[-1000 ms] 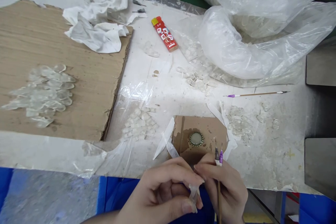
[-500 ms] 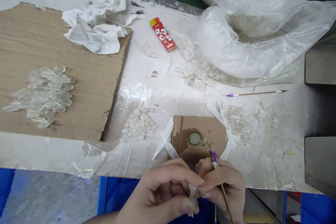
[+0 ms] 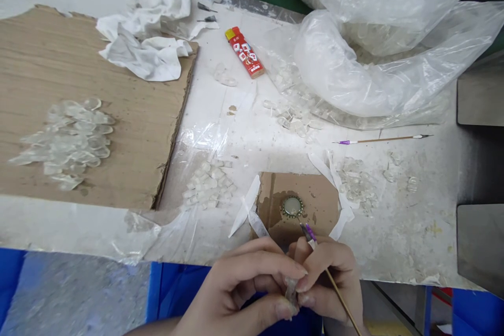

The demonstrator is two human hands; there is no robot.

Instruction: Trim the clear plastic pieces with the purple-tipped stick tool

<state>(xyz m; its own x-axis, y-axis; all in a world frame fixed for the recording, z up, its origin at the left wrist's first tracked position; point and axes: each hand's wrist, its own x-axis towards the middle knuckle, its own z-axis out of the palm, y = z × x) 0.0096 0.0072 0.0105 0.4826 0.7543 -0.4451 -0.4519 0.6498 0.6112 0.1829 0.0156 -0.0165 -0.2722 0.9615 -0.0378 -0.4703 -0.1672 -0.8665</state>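
Tilting over from upright, the thin wooden-handled brush with a purple collar (image 3: 315, 244) now leans left, its tip just short of the round green-rimmed cap of pale paste (image 3: 292, 206). Both hands have drawn closer together at the table's near edge. The left hand (image 3: 244, 289) is closed, thumb and forefinger pinching the small clear plastic piece (image 3: 292, 291). The right hand (image 3: 333, 278) grips the brush and touches the same piece, so the work sits at the fingertips with the paste within reach.

The cap rests on a brown cardboard square (image 3: 318, 191) on the stained white table (image 3: 401, 226). To the left lies a heap of clear chips (image 3: 207, 184). Beyond are a spare brush (image 3: 384, 139), a large cardboard sheet (image 3: 129, 115), a red lighter (image 3: 244, 52), a crumpled white cloth (image 3: 145, 47) and a bulging clear plastic bag (image 3: 374, 63).
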